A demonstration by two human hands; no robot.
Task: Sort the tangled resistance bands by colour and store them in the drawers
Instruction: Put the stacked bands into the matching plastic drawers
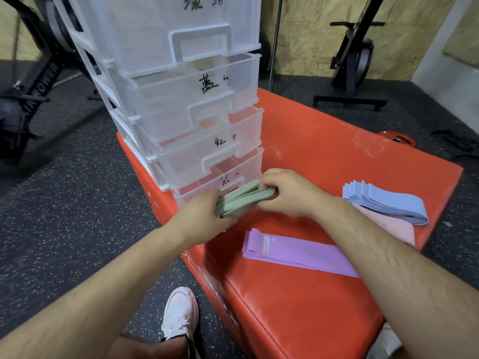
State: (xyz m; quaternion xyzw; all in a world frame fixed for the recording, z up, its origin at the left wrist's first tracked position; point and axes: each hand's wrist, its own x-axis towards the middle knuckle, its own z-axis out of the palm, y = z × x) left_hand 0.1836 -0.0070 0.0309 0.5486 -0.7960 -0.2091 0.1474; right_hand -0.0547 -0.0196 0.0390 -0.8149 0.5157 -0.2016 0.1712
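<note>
Beyond the bare forearms (pixel 108 286), a folded stack of pale green fabric bands (pixel 245 196) is gripped at both ends by the left hand (pixel 207 213) and right hand (pixel 285 193), fingers curled round it, before the lowest clear plastic drawer (pixel 197 194) at the left edge of the red padded box (pixel 324 156). It should be kept squeezed flat so no loop is snagged on the rim.

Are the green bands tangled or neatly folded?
Folded: the green bands lie flat in one stacked bundle, the left hand and right hand gripping its ends.
</note>
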